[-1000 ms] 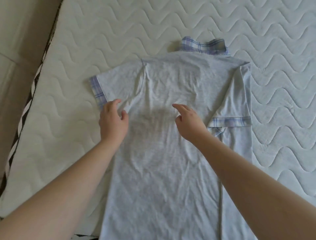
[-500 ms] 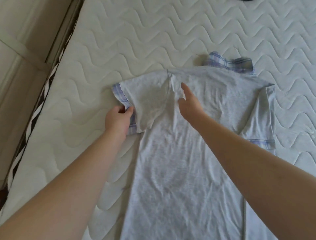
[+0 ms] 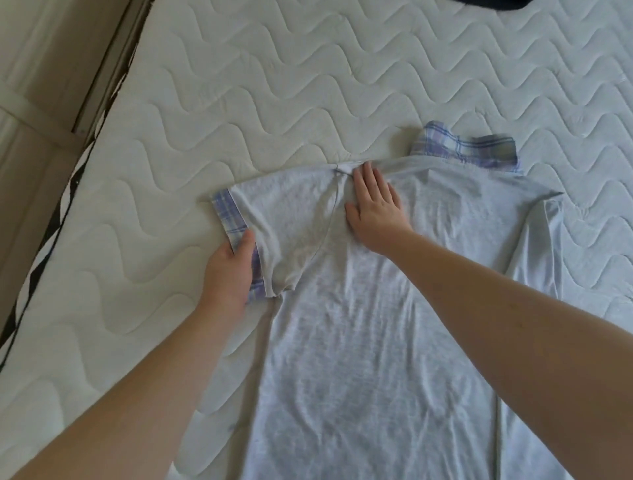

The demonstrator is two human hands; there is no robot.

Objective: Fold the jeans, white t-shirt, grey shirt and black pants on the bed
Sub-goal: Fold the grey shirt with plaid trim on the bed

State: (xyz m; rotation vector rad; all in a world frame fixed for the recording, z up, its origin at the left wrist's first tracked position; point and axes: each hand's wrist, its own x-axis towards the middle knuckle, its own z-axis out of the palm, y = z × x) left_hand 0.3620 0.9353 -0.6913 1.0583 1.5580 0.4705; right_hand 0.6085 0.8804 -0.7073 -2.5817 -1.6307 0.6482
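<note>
Two hands on grey shirt (image 3: 359, 342), quilted bed (image 3: 239, 102): left (image 3: 227, 270) pinching cuff, right (image 3: 375, 209) flat

Bed (image 3: 308, 85): white quilted mattress cover, wavy stitch pattern, left edge running diagonally with a black-and-white striped border. Grey shirt (image 3: 359, 342) lies flat on it, back up, plaid collar (image 3: 469, 147) toward the far side. Dark garment (image 3: 493, 3) on the bed at the top edge, mostly out of view.
</note>
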